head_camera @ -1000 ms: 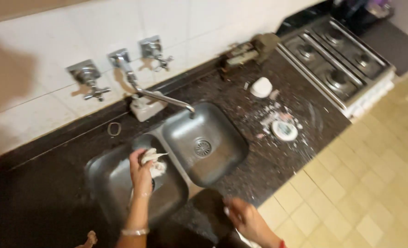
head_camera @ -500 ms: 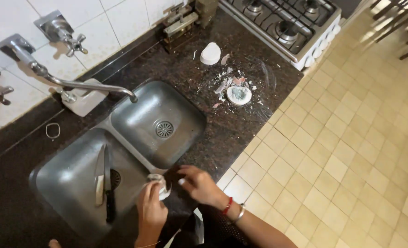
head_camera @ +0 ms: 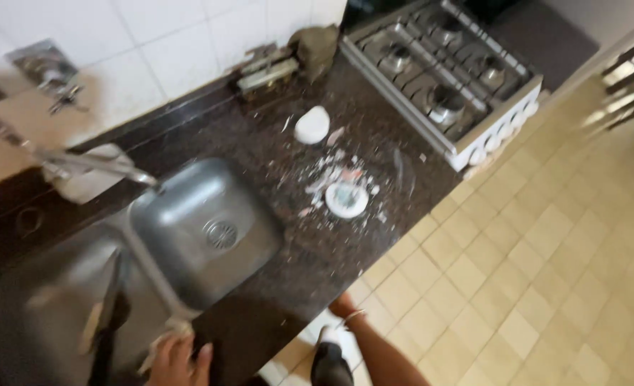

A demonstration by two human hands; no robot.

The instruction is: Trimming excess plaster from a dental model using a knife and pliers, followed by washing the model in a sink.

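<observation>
My left hand is at the bottom edge, by the front rim of the steel double sink, fingers closed around a pale crumpled cloth. A dark-handled knife lies blurred in the left basin beside it. My right hand reaches to the front edge of the dark granite counter. Only its wrist, with a thin bracelet, shows; the fingers are hidden under the counter edge.
A white broken dish with scattered shards lies on the counter right of the sink, a small white bowl behind it. The faucet reaches over the basins. A gas stove stands at the right, above beige floor tiles.
The view has swung right toward the stove and floor. My hands have separated: the right dropped to the counter's front edge, while the left stays at the sink rim with the cloth.
</observation>
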